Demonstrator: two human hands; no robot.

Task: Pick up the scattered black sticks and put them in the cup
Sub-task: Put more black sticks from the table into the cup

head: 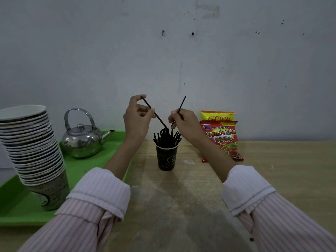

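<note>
A dark paper cup (166, 157) stands upright on the wooden table, near the wall, with several black sticks (166, 138) fanned out of its mouth. My left hand (135, 119) is raised above and left of the cup and pinches one black stick (154, 113), whose lower tip slants down toward the bundle. Above and right of the cup, my right hand (183, 120) pinches another black stick (181, 107); its top end points up and to the right.
A green tray (18, 206) at the left carries a tall stack of paper cups (32, 151) and a metal kettle (83, 139). Two snack bags (221, 137) lean against the wall right of the cup. The wooden table (281, 170) stretches to the right.
</note>
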